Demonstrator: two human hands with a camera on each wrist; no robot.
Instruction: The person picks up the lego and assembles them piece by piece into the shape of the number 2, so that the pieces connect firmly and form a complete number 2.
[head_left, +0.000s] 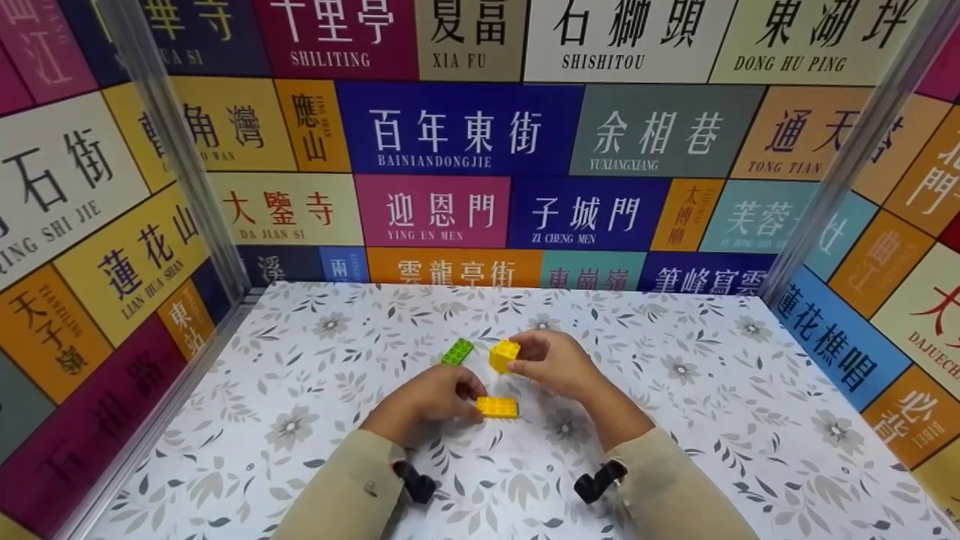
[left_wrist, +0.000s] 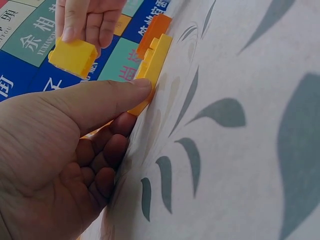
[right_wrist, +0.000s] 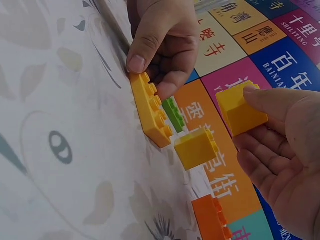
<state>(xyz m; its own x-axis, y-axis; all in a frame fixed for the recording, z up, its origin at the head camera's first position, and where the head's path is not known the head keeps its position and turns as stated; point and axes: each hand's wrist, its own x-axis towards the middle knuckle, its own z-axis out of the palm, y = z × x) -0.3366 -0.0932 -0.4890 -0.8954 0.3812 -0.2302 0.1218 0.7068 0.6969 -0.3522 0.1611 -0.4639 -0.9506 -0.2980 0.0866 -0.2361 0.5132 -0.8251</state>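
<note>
Five toy building bricks are gathered at a patterned surface [head_left: 247, 450], two of them taken up in a person's bare hands. The long yellow brick [head_left: 499, 407], the nearest of the group to the person, is pinched at its left end by the thumb and fingers of the left hand [head_left: 439, 394], its studs facing up. Above and beyond the long yellow brick, a blocky yellow brick [right_wrist: 243, 110] is held clear of the surface by the right hand [head_left: 559, 364], the thumb pressed on one side and the fingers set behind.

A green brick [head_left: 458, 351] is seen lying beyond the long yellow brick, to its left. A second blocky yellow brick [right_wrist: 192, 150] is shown in the right wrist view just beyond the long brick's right end, and an orange brick [right_wrist: 210, 217] is placed farther to the right of that end; in the head view the orange brick is largely hidden by the right hand.

Light-coloured sleeves [head_left: 349, 480] and black wrist-worn devices [head_left: 418, 484] are seen on the near side of the long yellow brick. Far beyond it, the surface is backed by a wall [head_left: 457, 127] of coloured panels printed with Chinese characters and Latin lettering.
</note>
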